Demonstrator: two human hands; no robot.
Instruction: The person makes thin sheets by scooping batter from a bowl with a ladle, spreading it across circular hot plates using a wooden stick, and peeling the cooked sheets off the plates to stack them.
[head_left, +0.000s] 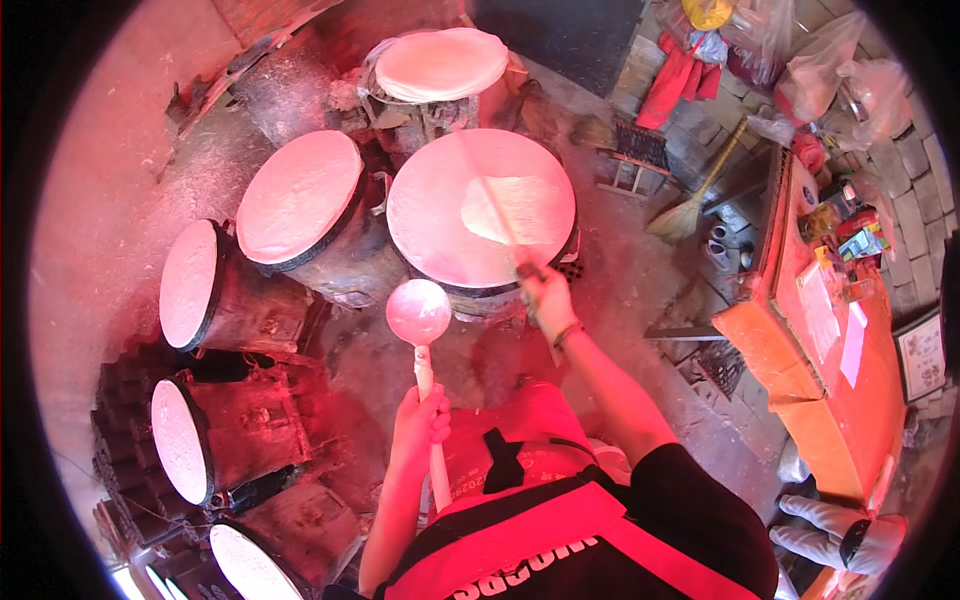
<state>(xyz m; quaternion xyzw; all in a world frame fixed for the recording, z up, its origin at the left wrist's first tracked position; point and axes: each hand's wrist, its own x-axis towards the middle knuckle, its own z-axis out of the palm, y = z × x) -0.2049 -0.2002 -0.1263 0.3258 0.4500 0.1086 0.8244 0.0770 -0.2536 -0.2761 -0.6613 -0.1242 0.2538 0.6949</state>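
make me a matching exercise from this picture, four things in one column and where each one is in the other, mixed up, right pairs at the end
Things
1. round-bowled ladle with a long pale handle
2. long thin stick
3. straw broom with a slim handle
4. long pale paper strip

Places
A. on the orange-sided table
B. in the right hand, over the large flat round griddle
C. in the left hand
D. between that griddle and that table

Pairs: 1-C, 2-B, 3-D, 4-A

the red-lit floor (620,300) carries several round-topped drums (425,215) and a straw broom (682,216).
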